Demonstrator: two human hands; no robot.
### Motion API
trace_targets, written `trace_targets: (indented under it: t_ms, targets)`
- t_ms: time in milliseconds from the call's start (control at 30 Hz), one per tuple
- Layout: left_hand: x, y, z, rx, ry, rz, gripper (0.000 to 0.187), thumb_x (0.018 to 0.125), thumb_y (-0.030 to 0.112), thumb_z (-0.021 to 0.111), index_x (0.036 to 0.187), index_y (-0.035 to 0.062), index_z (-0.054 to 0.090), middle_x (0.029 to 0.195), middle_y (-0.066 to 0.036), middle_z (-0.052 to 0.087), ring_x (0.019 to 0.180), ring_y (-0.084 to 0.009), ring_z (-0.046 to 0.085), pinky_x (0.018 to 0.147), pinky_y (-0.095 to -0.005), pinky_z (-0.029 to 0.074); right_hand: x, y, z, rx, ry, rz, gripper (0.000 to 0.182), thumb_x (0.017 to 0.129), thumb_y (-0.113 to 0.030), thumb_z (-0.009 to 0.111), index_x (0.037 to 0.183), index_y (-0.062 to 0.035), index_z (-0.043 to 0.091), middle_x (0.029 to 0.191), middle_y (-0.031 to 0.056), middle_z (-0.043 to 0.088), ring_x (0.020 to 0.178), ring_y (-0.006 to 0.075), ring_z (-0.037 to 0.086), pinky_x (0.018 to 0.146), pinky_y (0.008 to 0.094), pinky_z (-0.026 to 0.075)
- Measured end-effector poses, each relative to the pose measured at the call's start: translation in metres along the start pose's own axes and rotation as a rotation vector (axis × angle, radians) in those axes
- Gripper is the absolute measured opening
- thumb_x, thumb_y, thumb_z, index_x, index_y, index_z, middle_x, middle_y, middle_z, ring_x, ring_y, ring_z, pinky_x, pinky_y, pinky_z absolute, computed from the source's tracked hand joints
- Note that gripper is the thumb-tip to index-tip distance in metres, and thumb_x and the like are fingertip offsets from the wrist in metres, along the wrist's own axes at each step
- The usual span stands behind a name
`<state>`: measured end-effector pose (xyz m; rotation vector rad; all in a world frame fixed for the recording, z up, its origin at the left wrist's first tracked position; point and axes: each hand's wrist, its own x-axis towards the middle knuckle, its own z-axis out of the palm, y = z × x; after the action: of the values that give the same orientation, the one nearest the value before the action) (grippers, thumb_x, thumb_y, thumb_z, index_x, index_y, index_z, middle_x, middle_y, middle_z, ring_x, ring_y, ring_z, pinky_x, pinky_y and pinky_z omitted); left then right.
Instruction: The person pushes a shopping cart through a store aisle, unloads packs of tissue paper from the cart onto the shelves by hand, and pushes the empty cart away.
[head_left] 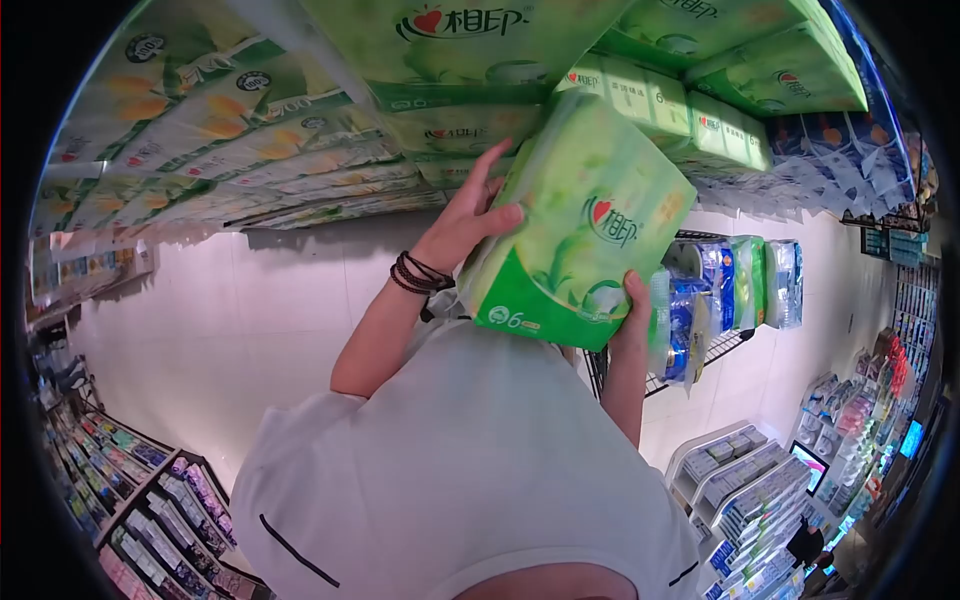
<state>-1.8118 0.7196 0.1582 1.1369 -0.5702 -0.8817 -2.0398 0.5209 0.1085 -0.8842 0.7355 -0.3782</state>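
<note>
A green pack of tissues [585,235] with a red heart logo and a "6" printed low on its front is held tilted before my chest. My left hand [480,212], with dark bracelets at the wrist, grips its left side, thumb against the edge and fingers partly raised behind. At the lower right corner, my right hand [632,310] clasps the pack, its thumb on the front and its other fingers hidden underneath. Just beyond are stacked larger green packs [460,60] of the same brand, close to the held pack's upper end.
Smaller green packs [625,95] sit on the shelf at upper right, orange-printed packs [200,110] at upper left. A black wire rack [725,345] with blue and green bagged packs [725,285] stands to my right. Stocked shelves [165,525] line the lower left; white shelving [740,480] stands lower right.
</note>
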Motion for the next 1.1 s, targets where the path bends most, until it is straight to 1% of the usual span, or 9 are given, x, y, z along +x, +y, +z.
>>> trace_targets:
  t_ms: [67,200,400,600,800,900,1000,1067,1100]
  targets:
    - [-0.007,-0.004,0.001,0.113,0.027,-0.051,0.103,0.089,0.029,0.080,0.164,0.0026,0.014,0.155,-0.018,0.041,0.142,-0.0242,0.041,0.118,-0.0378,0.034,-0.003,-0.014,0.003,-0.214,-0.037,-0.059,0.077,0.082,-0.038,0.080,0.142,0.0010,0.051,0.128,0.0139,0.063,0.116,0.0266,0.063,0.099,0.0394,0.053]
    - [-0.016,-0.012,0.006,-0.074,0.094,-0.063,0.092,0.091,0.026,0.077,0.161,0.0029,0.023,0.151,-0.014,0.047,0.137,-0.0225,0.047,0.115,-0.0365,0.038,-0.007,-0.032,0.007,-0.429,-0.083,-0.101,0.077,0.081,-0.036,0.083,0.140,0.0015,0.051,0.126,0.0120,0.063,0.113,0.0219,0.061,0.096,0.0367,0.051]
    - [-0.023,-0.014,0.003,-0.128,0.154,-0.099,0.086,0.091,0.024,0.076,0.159,0.0029,0.028,0.146,-0.012,0.052,0.133,-0.0205,0.050,0.112,-0.0355,0.041,-0.006,-0.023,0.014,-0.388,-0.095,-0.095,0.077,0.082,-0.038,0.082,0.140,0.0018,0.051,0.127,0.0122,0.063,0.114,0.0222,0.061,0.098,0.0366,0.050]
    - [-0.027,-0.016,-0.002,-0.104,0.156,-0.055,0.085,0.091,0.023,0.075,0.159,0.0034,0.029,0.147,-0.012,0.051,0.133,-0.0202,0.050,0.111,-0.0355,0.041,-0.006,-0.020,0.018,-0.359,-0.122,-0.118,0.079,0.081,-0.039,0.083,0.141,0.0016,0.051,0.128,0.0123,0.063,0.115,0.0221,0.061,0.098,0.0364,0.050]
    - [-0.032,-0.017,-0.007,-0.145,0.129,-0.056,0.083,0.091,0.024,0.074,0.158,0.0033,0.031,0.147,-0.011,0.051,0.133,-0.0198,0.050,0.111,-0.0352,0.042,-0.011,-0.035,0.028,-0.424,-0.147,-0.188,0.081,0.080,-0.038,0.083,0.142,0.0007,0.050,0.127,0.0117,0.063,0.116,0.0220,0.061,0.100,0.0364,0.049]
    - [-0.036,-0.013,-0.007,-0.206,0.133,-0.033,0.079,0.091,0.026,0.074,0.156,0.0027,0.034,0.145,-0.010,0.053,0.130,-0.0203,0.053,0.109,-0.0350,0.043,-0.015,-0.043,0.037,-0.490,-0.163,-0.245,0.085,0.080,-0.036,0.082,0.148,0.0011,0.046,0.131,0.0131,0.061,0.118,0.0231,0.060,0.102,0.0375,0.048]
    - [-0.038,-0.005,-0.002,-0.243,0.214,-0.045,0.071,0.094,0.028,0.073,0.152,0.0020,0.042,0.137,-0.010,0.059,0.125,-0.0194,0.056,0.107,-0.0349,0.045,-0.034,-0.061,0.063,-0.495,-0.148,-0.311,0.089,0.082,-0.035,0.080,0.153,0.0011,0.041,0.141,0.0172,0.056,0.127,0.0257,0.056,0.105,0.0385,0.046]
    - [-0.033,-0.024,-0.018,-0.212,0.281,-0.021,0.062,0.099,0.034,0.067,0.149,0.0020,0.047,0.134,-0.012,0.062,0.122,-0.0203,0.059,0.106,-0.0351,0.046,-0.061,-0.076,0.098,-0.510,-0.343,-0.547,0.092,0.082,-0.034,0.080,0.156,-0.0003,0.038,0.152,0.0236,0.048,0.135,0.0316,0.052,0.110,0.0428,0.043]
    - [-0.033,-0.046,-0.034,-0.192,0.313,-0.021,0.059,0.101,0.037,0.064,0.147,0.0020,0.049,0.132,-0.012,0.064,0.121,-0.0207,0.060,0.105,-0.0353,0.047,-0.073,-0.086,0.107,-0.721,-0.465,-0.671,0.091,0.081,-0.034,0.080,0.156,-0.0018,0.040,0.154,0.0251,0.046,0.139,0.0349,0.050,0.113,0.0463,0.039]
